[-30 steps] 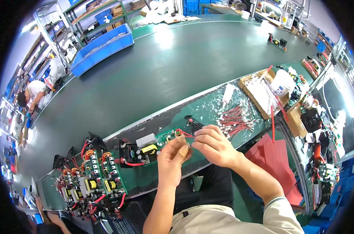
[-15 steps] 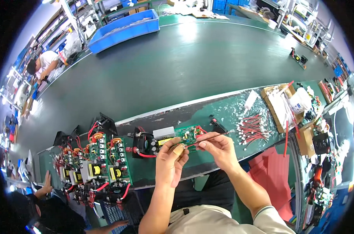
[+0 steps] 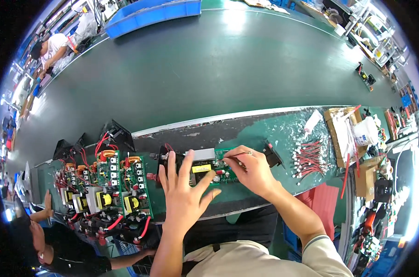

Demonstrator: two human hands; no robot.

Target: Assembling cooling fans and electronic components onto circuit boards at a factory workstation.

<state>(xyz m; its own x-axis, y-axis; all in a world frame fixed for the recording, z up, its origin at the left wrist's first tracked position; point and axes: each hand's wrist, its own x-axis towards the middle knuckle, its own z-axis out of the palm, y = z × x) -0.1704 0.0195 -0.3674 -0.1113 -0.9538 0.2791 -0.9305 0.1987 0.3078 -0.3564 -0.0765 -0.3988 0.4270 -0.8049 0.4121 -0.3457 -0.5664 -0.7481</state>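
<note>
A green circuit board (image 3: 226, 176) with a yellow-wrapped transformer (image 3: 201, 169) and a grey heat sink (image 3: 201, 154) lies on the bench before me. My left hand (image 3: 182, 201) is spread over its left part, fingers apart and holding nothing. My right hand (image 3: 255, 171) is closed in a pinch at the board's upper right part, on a thin red-and-black wire lead (image 3: 239, 161). The lead's end is hidden by my fingers, so I cannot tell whether it sits in the board. A black bracket-like part (image 3: 275, 154) stands just right of that hand.
Several similar board assemblies (image 3: 110, 184) stand at left, beside a co-worker's arm (image 3: 45, 210). To the right lie a pile of red wire leads (image 3: 311, 158), a white bottle (image 3: 313, 121) and a cardboard box (image 3: 335, 138). Beyond runs a green conveyor belt (image 3: 218, 78) with a blue bin (image 3: 154, 18).
My left hand has let go of the lead's end and spread over the board. My right hand has brought the lead down to the board's upper right. The view has shifted slightly.
</note>
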